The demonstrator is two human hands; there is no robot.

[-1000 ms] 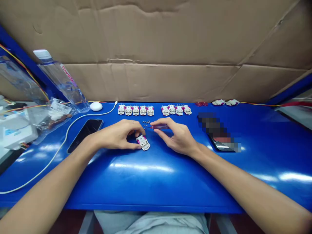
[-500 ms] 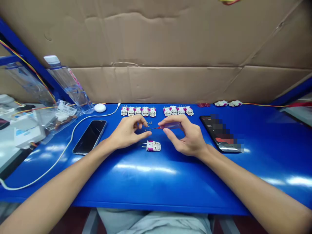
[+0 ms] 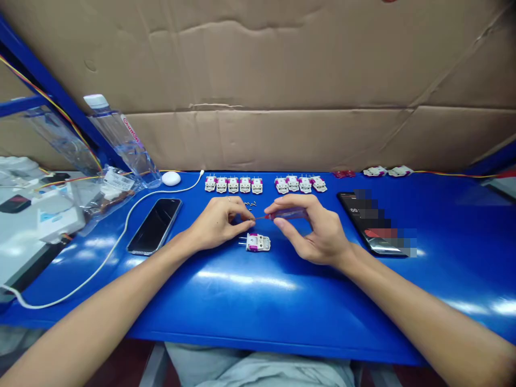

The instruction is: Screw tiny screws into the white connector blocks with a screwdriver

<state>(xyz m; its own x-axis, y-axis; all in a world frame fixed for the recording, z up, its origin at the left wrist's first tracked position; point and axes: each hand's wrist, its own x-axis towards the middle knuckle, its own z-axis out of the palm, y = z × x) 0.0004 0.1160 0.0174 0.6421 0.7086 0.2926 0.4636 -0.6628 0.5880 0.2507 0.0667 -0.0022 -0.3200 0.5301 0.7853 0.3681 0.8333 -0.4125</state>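
Observation:
A white and magenta plug part [image 3: 258,242] lies on the blue table [image 3: 258,301] between my hands, untouched. My right hand [image 3: 312,228] is closed round a small red-handled screwdriver [image 3: 282,214], its thin tip pointing left. My left hand [image 3: 220,221] pinches its fingertips together right at that tip, on something too small to make out. Several tiny screws [image 3: 250,204] lie just behind the hands. Two rows of similar plug parts [image 3: 234,185] [image 3: 300,184] stand along the back.
A black phone [image 3: 155,226] lies left of my hands, another phone [image 3: 373,228] to the right. A white cable [image 3: 108,252] curves over the left side near a white puck [image 3: 171,178]. Plastic bags and a bottle [image 3: 121,140] crowd the far left. Cardboard [image 3: 282,80] walls the back.
My left hand let go of the plug part, which now lies free, and rose to pinch at the screwdriver tip. The right hand kept the screwdriver and shifted slightly.

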